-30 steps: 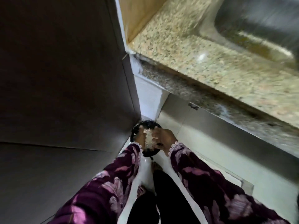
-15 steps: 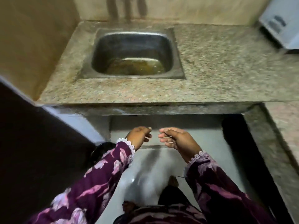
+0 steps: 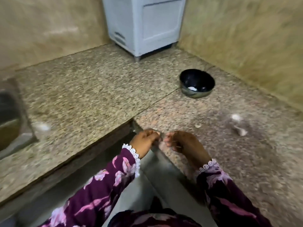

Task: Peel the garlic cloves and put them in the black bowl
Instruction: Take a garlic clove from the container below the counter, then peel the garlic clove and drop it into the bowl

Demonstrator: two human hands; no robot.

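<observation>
The black bowl stands on the granite counter near the right wall, with pale peeled cloves in its bottom. Two whitish garlic pieces lie on the counter right of my hands, and a small bit lies closer. My left hand and my right hand hover close together at the counter's inner corner, fingers loosely curled. I see nothing held in either; the picture is blurred.
A white appliance stands in the back corner against tan walls. A steel sink is sunk into the counter at far left, with a pale scrap beside it. The grey floor shows below.
My hands have come up from a dark container near the floor, where they held pale skins, to the counter edge. The view has swung from the sink to the bowl corner.
</observation>
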